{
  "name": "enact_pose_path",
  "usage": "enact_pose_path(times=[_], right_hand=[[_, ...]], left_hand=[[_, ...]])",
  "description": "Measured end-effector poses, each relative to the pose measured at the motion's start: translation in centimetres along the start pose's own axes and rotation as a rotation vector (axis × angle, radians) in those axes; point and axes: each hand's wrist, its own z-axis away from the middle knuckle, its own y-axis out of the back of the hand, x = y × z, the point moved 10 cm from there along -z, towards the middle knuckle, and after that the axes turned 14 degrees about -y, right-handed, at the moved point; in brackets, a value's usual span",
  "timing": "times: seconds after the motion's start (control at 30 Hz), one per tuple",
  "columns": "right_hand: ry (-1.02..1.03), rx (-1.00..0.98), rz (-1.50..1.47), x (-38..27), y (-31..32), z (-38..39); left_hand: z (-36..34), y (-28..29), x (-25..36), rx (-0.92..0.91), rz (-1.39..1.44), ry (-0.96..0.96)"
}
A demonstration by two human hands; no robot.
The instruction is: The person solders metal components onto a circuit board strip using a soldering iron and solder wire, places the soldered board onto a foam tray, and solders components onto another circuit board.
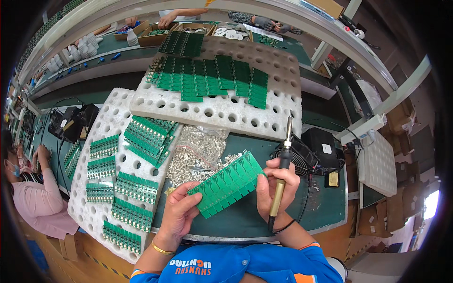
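Observation:
My left hand (181,207) pinches the left end of a green circuit board panel (226,184), held at a slant over the green bench. My right hand (278,188) is closed round a soldering iron (284,159), its metal tip pointing up; my right thumb is at the panel's right end. Beyond the panel lie a clear plastic bag (196,146) and a heap of small silvery parts (181,174). A small fan (297,153) and a black soldering station (318,146) stand to the right, near a yellow sponge (333,179).
Two perforated foam boards (207,112) (101,217) hold rows of green panels (167,75). Shelf framing (382,61) arches overhead. Co-workers' hands work across the bench, and a person in pink (40,198) works at the left. A white foam slab (377,165) stands at right.

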Motion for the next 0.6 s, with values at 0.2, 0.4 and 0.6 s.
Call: enact_pose_path(times=[0.2,0.4,0.6], right_hand=[[0.013,-0.009,0.004,-0.16,0.09,0.08],[0.017,-0.007,0.024,-0.04,0.25,0.35],[0.009,0.012,0.039,-0.21,0.38,0.46]], left_hand=[[-0.05,0.07,-0.04,-0.017,0.008,-0.008],[-0.09,0.06,-0.11,0.003,0.021,-0.005],[-0.13,0.35,-0.37,0.017,0.014,-0.004]])
